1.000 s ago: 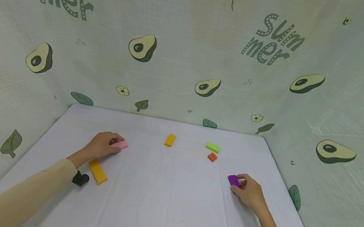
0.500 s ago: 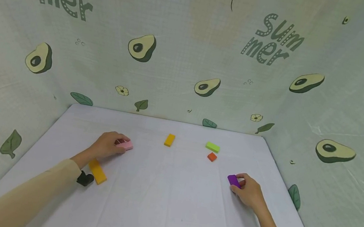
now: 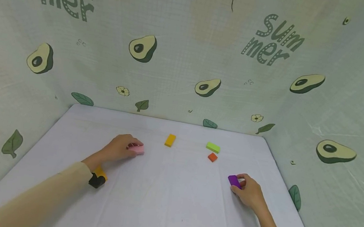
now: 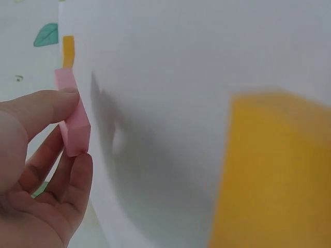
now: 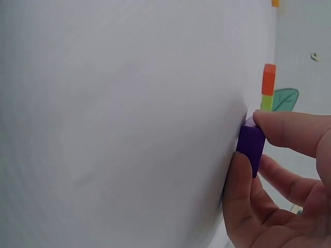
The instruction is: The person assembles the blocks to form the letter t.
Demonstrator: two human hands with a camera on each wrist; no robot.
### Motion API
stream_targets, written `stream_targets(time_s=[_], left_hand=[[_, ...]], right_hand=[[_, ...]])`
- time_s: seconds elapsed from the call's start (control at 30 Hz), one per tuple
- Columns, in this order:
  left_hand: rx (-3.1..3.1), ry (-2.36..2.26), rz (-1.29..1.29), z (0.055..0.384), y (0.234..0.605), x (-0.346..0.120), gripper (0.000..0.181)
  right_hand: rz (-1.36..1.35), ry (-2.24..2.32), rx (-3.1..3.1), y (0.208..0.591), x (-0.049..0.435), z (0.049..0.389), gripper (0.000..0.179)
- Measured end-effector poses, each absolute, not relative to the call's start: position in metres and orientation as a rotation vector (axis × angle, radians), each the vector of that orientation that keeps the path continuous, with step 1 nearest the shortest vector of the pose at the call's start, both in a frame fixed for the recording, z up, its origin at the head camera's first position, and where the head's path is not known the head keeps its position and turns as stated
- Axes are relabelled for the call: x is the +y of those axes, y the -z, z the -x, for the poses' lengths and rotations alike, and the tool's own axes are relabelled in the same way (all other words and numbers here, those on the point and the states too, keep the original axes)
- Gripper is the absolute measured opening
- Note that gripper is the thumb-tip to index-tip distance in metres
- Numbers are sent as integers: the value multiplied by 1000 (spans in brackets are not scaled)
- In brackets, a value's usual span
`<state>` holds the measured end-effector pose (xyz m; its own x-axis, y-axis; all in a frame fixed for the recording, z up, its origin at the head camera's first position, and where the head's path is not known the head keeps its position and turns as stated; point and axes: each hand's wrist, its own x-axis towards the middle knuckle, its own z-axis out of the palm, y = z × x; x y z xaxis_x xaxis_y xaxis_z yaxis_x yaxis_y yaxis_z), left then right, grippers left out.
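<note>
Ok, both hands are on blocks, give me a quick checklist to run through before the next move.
1. Left hand pinches the pink block: ok.
2. Right hand pinches the purple block: ok.
3. Cloth between the two held blocks free of other blocks: ok.
4. Small yellow block, green block and orange block lie apart from both hands: ok.
5. Long yellow block in plain sight: not ok, mostly hidden under the left forearm.
6. Pink block lifted off the cloth: cannot tell.

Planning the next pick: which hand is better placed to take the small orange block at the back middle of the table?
Probably left. The left hand, pinching the pink block, is nearer the small orange block; the right hand holds the purple block farther away.
</note>
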<state>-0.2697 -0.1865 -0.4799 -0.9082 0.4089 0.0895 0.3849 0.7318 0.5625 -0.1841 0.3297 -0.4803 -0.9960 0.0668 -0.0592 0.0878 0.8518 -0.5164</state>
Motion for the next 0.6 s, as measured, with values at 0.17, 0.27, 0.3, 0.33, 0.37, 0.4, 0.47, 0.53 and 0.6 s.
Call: stream_targets(time_s=[0.17,0.27,0.3,0.33,0.37,0.4,0.47,0.53,0.6], left_hand=[[2860,-912,-693,270,480,-173,39],[2845,-912,-711,270,480,-166,39],[2841,-912,-711,270,480,-163,39],[2837,-913,-711,270,480,-161,39],[2833,-916,-706,269,479,-158,39],[2831,-918,-704,269,478,-156,39],[2826,-917,-706,269,477,-149,38],[2832,-899,-721,268,476,-142,38],[2833,-883,-754,268,476,-135,37]], right_hand=[[-133,833,2979,482,329,186,49],[-140,832,2975,482,328,186,49],[-142,833,2974,482,327,186,49],[-141,832,2974,482,327,186,49],[-142,831,2974,482,327,186,49],[-147,832,2972,481,327,186,49],[-150,827,2973,481,327,185,49],[-152,819,2975,481,327,185,49],[-149,815,2979,481,328,185,49]])
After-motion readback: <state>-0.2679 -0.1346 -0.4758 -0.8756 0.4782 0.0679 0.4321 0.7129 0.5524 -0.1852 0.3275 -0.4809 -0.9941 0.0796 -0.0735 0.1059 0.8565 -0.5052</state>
